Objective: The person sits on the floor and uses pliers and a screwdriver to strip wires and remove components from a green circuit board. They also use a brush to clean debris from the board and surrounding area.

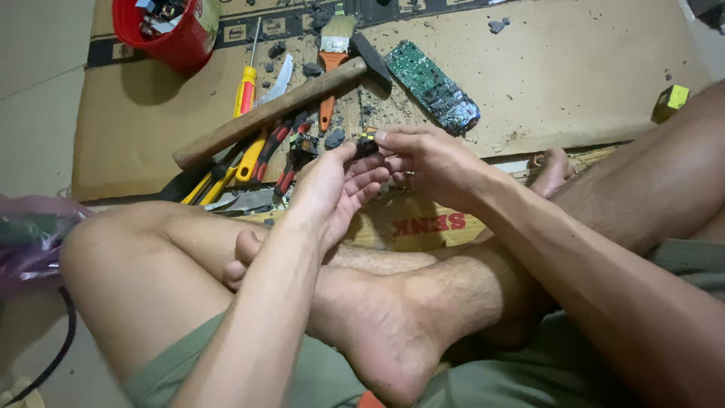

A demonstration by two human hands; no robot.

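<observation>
I sit cross-legged on the floor with both hands raised over my legs. My left hand [332, 189] and my right hand [423, 159] meet on a small black part [367, 143] with a yellow spot, pinched between the fingertips of both. Most of the part is hidden by my fingers. Just beyond my hands, on a cardboard sheet [574, 83], lie a wooden-handled hammer [279, 107], a green circuit board [432, 87] and red-and-yellow handled pliers [264, 155].
A red bucket [168, 30] with scraps stands at the far left. A yellow-and-red screwdriver [245, 87], an orange-handled paintbrush [332, 53] and dark debris lie on the cardboard. A small yellow-green box [671, 102] sits at right. A purple plastic bag [30, 234] and black cable [60, 347] lie at left.
</observation>
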